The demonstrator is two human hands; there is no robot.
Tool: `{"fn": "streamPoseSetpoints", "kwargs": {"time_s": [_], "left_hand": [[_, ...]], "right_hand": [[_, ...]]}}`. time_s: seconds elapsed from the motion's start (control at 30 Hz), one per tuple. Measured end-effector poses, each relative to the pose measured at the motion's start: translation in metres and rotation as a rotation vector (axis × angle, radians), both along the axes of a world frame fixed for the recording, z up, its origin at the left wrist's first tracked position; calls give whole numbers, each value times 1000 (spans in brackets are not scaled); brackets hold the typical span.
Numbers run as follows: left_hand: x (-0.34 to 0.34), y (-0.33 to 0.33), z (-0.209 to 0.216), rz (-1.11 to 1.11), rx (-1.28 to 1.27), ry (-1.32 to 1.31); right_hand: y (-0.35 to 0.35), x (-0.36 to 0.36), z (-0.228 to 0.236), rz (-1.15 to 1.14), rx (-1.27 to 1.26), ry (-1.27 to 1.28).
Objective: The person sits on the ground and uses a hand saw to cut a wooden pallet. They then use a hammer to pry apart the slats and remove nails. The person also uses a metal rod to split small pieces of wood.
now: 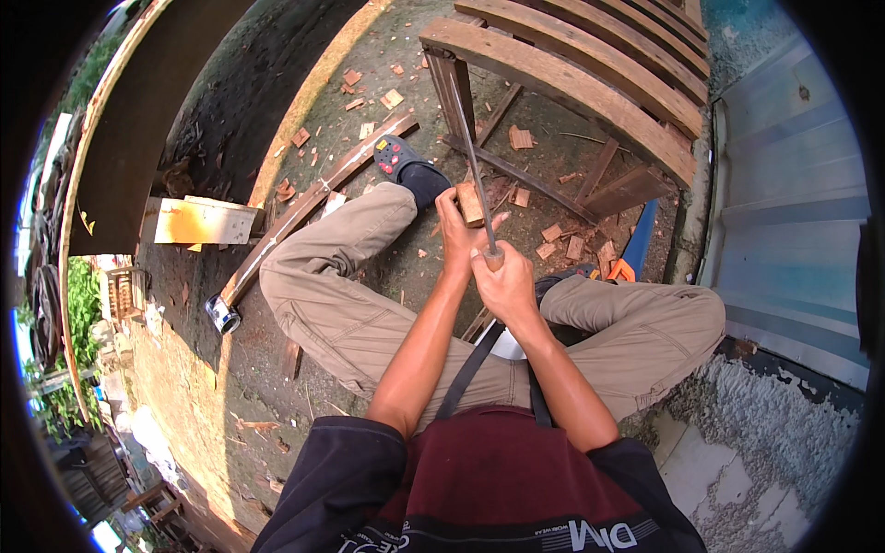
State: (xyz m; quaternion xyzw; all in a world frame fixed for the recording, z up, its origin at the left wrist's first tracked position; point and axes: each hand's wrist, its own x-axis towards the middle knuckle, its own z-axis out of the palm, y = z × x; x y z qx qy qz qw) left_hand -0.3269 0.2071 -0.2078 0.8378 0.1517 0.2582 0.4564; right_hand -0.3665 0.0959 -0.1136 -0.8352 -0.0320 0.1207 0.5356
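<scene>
Between my bent knees, out in front of my lap, my left hand (pixel 458 236) is closed around a small block of wood (pixel 471 206), its fingers up the left side and a digit showing past the blade on the right. My right hand (pixel 506 282) sits just beside it, lower and nearer my body, wrapped tight around the wooden handle of a long knife (pixel 489 217). The two hands are close together; I cannot tell whether they touch. The blade points up and away from me, tilted a little left, and passes across the right edge of the block as I look down. Whether steel and wood meet there I cannot tell.

Beyond the blade stands a slatted bench (pixel 562 81), its near leg behind the knife's tip. Wood chips (pixel 521 137) are scattered over the ground (pixel 355 249) around my feet. To my left, a long plank (pixel 277 232) with a pale line along it lies slantwise near my shoe (pixel 403 158), with a can (pixel 222 315) at its near end and a white box (pixel 207 222) farther left. On my right, an orange handle (pixel 622 271) shows beyond my knee, close to a metal wall (pixel 784 194).
</scene>
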Motion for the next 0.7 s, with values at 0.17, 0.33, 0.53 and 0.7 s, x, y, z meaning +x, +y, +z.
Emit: {"fn": "streamPoseSetpoints", "kwargs": {"time_s": [0.17, 0.33, 0.53, 0.7], "left_hand": [[0, 1, -1, 5, 21, -8], [1, 1, -1, 1, 28, -15], [0, 0, -1, 5, 30, -22], [1, 1, -3, -1, 61, -37]], "right_hand": [[1, 1, 3, 12, -7, 11], [0, 0, -6, 7, -30, 2], [0, -1, -4, 12, -50, -8], [0, 0, -1, 11, -35, -5]]}}
